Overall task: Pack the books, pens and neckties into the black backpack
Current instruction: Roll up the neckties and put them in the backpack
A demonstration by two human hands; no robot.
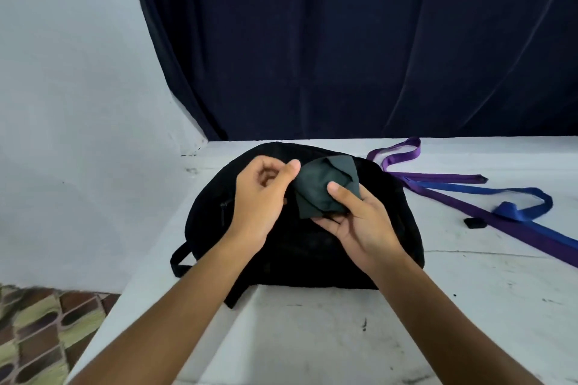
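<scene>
Cloth this soft and light slumps, so my left hand (pixel 262 197) pinches the folded green tie (pixel 325 187) at its ten o'clock edge while my right hand (pixel 353 222) cups it over the backpack (pixel 391 228).

White table (pixel 469 306) before a dark navy curtain (pixel 344 40); pale wall (pixel 62 103) at left; patterned mat (pixel 40 331) (floor level).

Both forearms reached forward, hands meeting at centre. Left hand (pixel 266 197) had fingers curled, thumb and fingertips pinching the folded dark necktie (pixel 325 187). Right hand (pixel 356 222) cradled it palm-up, thumb pressed on top.
</scene>
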